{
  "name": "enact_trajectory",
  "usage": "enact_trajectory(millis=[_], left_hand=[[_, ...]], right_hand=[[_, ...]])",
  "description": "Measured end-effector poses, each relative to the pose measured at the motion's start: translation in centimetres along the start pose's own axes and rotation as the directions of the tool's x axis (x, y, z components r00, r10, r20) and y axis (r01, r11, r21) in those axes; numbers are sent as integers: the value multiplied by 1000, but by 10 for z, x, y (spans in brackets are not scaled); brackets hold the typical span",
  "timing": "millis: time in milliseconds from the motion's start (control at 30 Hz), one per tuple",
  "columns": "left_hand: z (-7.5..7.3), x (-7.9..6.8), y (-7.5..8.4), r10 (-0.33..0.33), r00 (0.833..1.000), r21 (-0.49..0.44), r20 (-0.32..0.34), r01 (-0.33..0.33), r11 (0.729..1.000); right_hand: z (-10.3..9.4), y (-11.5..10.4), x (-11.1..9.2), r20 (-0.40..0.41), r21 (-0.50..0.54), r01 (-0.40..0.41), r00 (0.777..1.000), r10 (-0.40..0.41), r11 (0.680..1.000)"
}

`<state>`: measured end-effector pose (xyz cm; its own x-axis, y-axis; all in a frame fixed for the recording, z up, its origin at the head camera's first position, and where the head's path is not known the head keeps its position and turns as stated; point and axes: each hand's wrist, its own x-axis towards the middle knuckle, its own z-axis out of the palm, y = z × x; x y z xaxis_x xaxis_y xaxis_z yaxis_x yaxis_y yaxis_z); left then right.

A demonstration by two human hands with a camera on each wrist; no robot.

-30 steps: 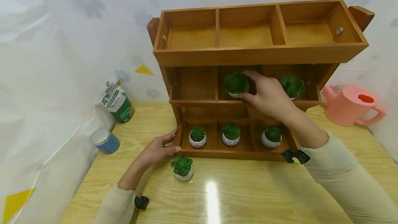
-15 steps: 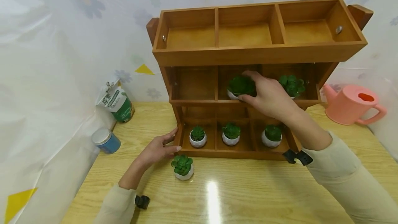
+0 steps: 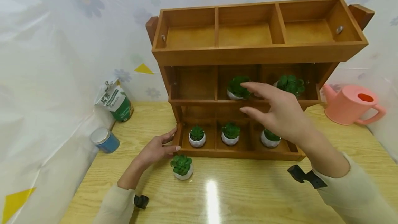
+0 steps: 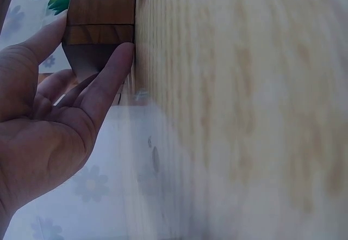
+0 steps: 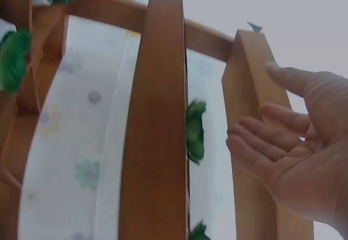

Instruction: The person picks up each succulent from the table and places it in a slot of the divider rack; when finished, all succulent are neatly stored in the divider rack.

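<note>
In the head view, my right hand (image 3: 276,110) stands in front of the wooden shelf's (image 3: 230,54) middle tier, thumb and fingers spread with nothing between them. Just left of its fingertips, a potted succulent (image 3: 237,87) sits in the centre compartment. Another succulent (image 3: 290,85) is in the compartment to its right, partly hidden by the hand. My left hand (image 3: 157,149) touches the shelf's lower left corner, fingers fairly straight, thumb at the front; the left wrist view shows that hand (image 4: 60,98) against the wooden corner (image 4: 100,33). Beside it, a succulent in a white pot (image 3: 182,167) stands on the table.
Three small succulents, one being the middle pot (image 3: 230,134), fill the bottom tier. A pink watering can (image 3: 351,106) stands right of the shelf. To the left are a green-and-white pouch (image 3: 116,103) with a clip and a blue jar (image 3: 105,140).
My right hand set the succulent down in the middle tier's centre compartment, released it and drew back toward the lower right. My left hand has stayed at the shelf corner.
</note>
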<state>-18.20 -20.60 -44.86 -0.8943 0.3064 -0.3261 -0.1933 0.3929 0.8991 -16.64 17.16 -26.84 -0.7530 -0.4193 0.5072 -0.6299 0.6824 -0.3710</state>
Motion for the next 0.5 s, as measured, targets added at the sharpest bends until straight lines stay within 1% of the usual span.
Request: enact_trajectory(millis=[67,133,200,300,400,500], left_hand=[[0,0,1,0,1000,0,1,0,1000],[0,-1,2,-2,1000,-2,0,2,1000],[0,-2,3,-4,1000,-1,1,4,1000],[1,-2,4,-12,1000,-6,-3,12,1000],[0,-2,4,-10,1000,-6,-1,10,1000],[0,-2,3,-14,1000,-10,-3,14,1000]], right_hand=[[7,-2,-7,-6,34,52,999,-52,998],[16,-4,-13,27,83,60,998,-63,995],[26,-4,-17,78,136,48,995,-58,990],[45,-5,-24,156,217,6,987,-41,976],[66,-6,-31,214,285,-25,976,-38,958],[87,-9,-38,265,332,-38,963,-55,942]])
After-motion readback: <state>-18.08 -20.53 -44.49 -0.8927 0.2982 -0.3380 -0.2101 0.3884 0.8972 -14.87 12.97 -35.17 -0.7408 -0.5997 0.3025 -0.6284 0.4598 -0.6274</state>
